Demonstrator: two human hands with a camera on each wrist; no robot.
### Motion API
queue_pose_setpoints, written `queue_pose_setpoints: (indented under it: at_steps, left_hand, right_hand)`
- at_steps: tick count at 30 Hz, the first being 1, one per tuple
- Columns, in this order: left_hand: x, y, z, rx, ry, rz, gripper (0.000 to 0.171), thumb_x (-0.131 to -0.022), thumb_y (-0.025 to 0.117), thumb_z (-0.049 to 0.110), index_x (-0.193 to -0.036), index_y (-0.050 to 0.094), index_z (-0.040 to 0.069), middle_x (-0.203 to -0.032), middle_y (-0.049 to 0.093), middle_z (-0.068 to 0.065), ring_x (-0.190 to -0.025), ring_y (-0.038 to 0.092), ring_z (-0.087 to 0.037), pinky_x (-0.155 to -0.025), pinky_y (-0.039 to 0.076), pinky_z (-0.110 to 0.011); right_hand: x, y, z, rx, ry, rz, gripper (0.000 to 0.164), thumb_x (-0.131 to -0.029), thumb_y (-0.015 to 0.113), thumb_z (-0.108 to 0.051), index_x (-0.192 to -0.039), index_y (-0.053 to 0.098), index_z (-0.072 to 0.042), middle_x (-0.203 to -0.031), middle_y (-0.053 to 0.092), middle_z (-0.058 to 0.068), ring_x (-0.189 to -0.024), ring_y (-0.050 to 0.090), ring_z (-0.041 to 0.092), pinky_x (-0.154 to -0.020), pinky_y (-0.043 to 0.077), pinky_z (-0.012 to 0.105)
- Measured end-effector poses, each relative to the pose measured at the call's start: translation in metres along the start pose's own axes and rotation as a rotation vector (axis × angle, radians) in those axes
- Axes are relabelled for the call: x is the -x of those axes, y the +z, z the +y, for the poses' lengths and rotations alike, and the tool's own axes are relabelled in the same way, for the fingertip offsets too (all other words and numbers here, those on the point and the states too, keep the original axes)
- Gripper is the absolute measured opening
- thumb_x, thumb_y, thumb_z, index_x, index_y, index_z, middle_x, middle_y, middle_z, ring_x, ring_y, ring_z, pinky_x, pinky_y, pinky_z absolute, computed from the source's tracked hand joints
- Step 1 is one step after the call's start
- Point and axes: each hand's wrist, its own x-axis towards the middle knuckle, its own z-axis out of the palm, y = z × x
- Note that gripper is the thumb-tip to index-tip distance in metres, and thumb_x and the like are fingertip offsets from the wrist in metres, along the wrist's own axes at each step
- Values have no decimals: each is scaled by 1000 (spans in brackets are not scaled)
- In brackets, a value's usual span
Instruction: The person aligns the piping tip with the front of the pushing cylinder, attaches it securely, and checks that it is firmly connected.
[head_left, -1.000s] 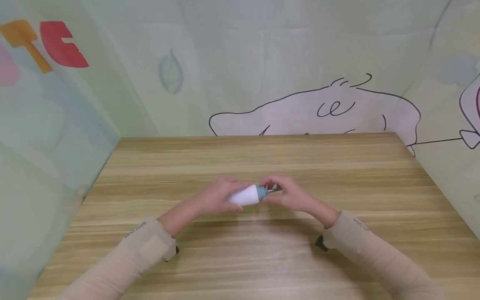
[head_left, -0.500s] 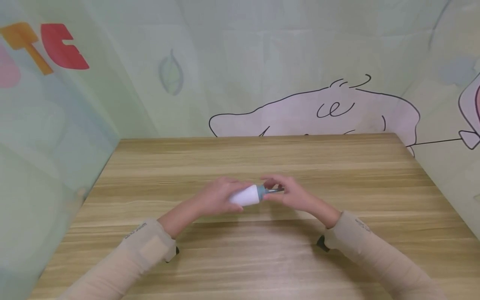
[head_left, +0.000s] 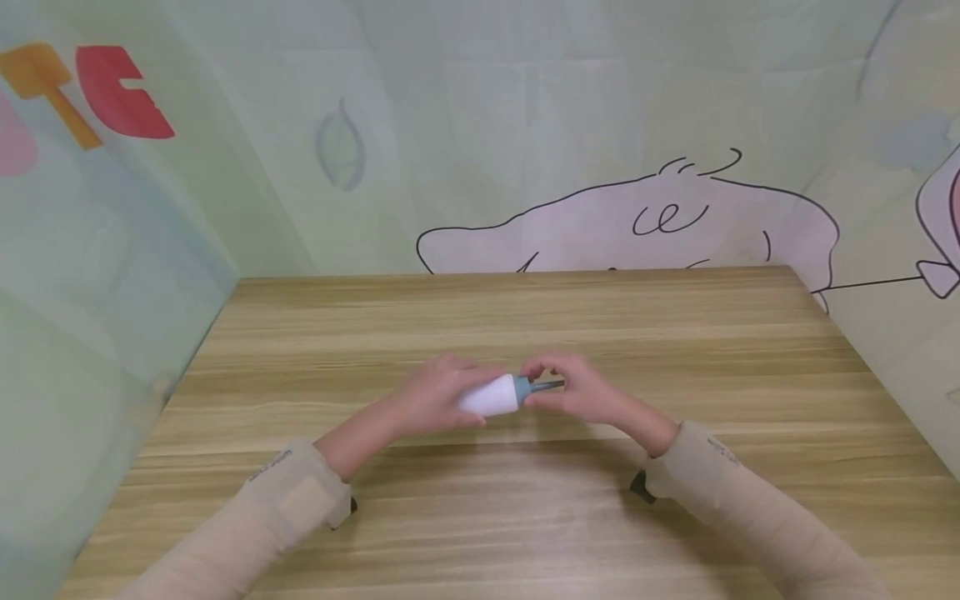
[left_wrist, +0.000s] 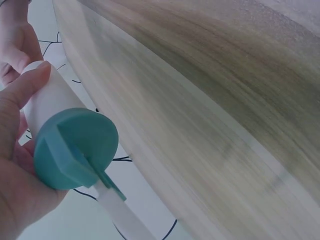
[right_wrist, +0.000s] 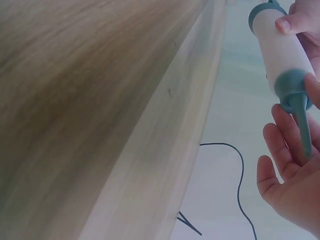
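Observation:
A white pastry syringe [head_left: 491, 397] with teal ends is held nearly level over the table. My left hand [head_left: 429, 398] wraps its white barrel, thumb along the near side. The left wrist view shows its round teal end cap [left_wrist: 82, 137], from which a flat white strip [left_wrist: 122, 212] sticks out. At the other end, my right hand [head_left: 588, 392] pinches the teal collar [right_wrist: 291, 84] between thumb and fingertips. The long tapered nozzle [right_wrist: 303, 125] points into the right palm, while the other fingers spread loosely below it.
A wood-grain table [head_left: 480, 500] lies beneath both hands. Behind it and along its sides hangs a pale printed curtain [head_left: 480, 125] with cartoon drawings. Both forearms wear beige sleeves [head_left: 300, 487] with dark wrist pieces.
My right fingers loosen and shift slightly along the nozzle end, then close in on the collar again. The left hand and syringe stay almost in place.

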Motion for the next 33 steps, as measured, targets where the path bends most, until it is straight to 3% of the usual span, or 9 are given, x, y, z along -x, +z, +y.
queue_pose_setpoints:
  at_steps: [7,14,20,28,33]
  left_hand:
    - [1,0,1,-3,-13,4,60,-69,74,27,-123,52,15,-109,62,-6,-93,57,-21,-74,46,-33]
    - [0,0,1,20,-22,0,60,-69,74,25,-123,52,16,-107,62,-6,-90,57,-19,-72,46,-32]
    - [-1,1,1,8,-16,1,59,-68,74,26,-123,52,19,-106,63,-4,-89,56,-18,-72,46,-31]
    - [-2,2,3,-15,-28,3,59,-69,74,26,-123,52,19,-108,62,-5,-95,56,-21,-74,46,-34]
    - [-3,2,2,1,-45,-11,59,-70,73,26,-124,51,18,-111,61,-5,-97,56,-21,-76,46,-35]
  right_hand:
    - [1,-2,-1,-15,36,-23,34,-82,62,-20,-110,59,-2,-101,65,12,-91,60,21,-82,48,41]
    - [1,-1,-3,17,2,16,35,-71,71,-8,-101,54,-5,-97,62,5,-90,53,19,-77,43,34]
    - [1,-1,-2,-18,22,-6,25,-72,70,-6,-94,57,-9,-90,61,0,-85,52,15,-79,42,37]
    - [3,-4,1,-34,62,-26,28,-81,63,-18,-105,60,-4,-93,65,6,-87,57,17,-83,46,42]
    - [2,-3,1,-7,23,21,37,-76,68,-14,-108,54,-1,-99,62,7,-92,54,23,-78,43,36]
